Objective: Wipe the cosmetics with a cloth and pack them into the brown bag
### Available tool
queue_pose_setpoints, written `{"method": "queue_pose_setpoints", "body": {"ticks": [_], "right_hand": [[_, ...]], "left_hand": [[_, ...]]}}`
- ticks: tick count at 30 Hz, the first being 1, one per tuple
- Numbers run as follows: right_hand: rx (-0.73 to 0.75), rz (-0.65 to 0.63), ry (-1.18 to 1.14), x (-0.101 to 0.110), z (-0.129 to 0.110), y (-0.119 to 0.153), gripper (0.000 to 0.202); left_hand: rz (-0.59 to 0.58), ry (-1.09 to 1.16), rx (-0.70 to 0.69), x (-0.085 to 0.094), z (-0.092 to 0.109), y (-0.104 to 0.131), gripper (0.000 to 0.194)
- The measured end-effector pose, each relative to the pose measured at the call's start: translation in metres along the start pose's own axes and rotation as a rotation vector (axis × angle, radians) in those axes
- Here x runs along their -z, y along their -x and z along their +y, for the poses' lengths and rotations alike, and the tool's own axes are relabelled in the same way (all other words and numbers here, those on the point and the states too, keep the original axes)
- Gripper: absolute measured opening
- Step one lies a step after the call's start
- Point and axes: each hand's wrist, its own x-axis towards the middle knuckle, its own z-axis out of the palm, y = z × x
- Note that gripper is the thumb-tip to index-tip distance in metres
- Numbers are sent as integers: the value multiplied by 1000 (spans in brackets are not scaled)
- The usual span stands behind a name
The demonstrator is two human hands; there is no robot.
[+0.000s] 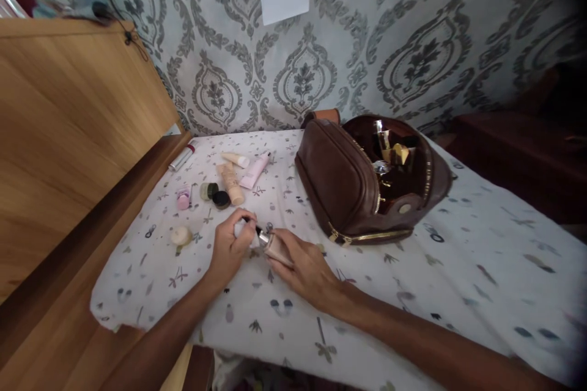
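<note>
My right hand point(305, 266) is closed round a small glass bottle point(277, 248) of beige liquid, perhaps foundation, with a silver neck and a dark top. It lies tilted, its neck pointing at my left hand point(232, 241). That hand is closed on a small white piece point(239, 228), which looks like a wipe or tissue, against the bottle's dark top. My fingers hide part of both. Just beyond them lie a beige tube point(230, 183), a pink tube point(255, 171), a cream tube point(235, 159), a green jar point(208, 190) and a black round lid or jar point(221, 199).
On the right of the patterned tablecloth point(293, 330) stands an unzipped brown bag point(339, 177) with gold and silver items inside. A pink-capped container point(183, 198), a cream round item point(180, 235) and a silver tube point(182, 157) lie left. A wooden panel point(82, 104) borders the left side.
</note>
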Motion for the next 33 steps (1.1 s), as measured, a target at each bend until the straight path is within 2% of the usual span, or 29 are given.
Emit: {"method": "queue_pose_setpoints", "body": {"ticks": [3,5,9,15,19,24,29,31,33], "right_hand": [[-24,25,22,-3,0,4,30],[-54,8,-49,-3,-2,3,24],[-91,-38,-203,1,-7,-1,19],[-113,-64,-326,7,-9,-4,23],[-123,-53,-328,6,-7,-5,21],[-157,-58,-272,5,-6,-3,19],[-183,-30,-289,7,-7,-5,22],[-197,4,-294,8,-7,-6,24],[-212,47,-268,7,-6,-6,25]], "left_hand": [[123,170,174,5,-7,-5,23],[108,277,209,7,-11,-6,23],[-11,319,171,5,-12,-1,24],[-164,132,-25,2,-5,3,21],[-260,81,-40,-3,-8,7,21],[-263,25,-88,-7,-12,11,22],[-264,47,-100,-4,-6,9,30],[-220,126,-34,-4,-4,8,39],[-142,243,94,-6,-4,7,48]]}}
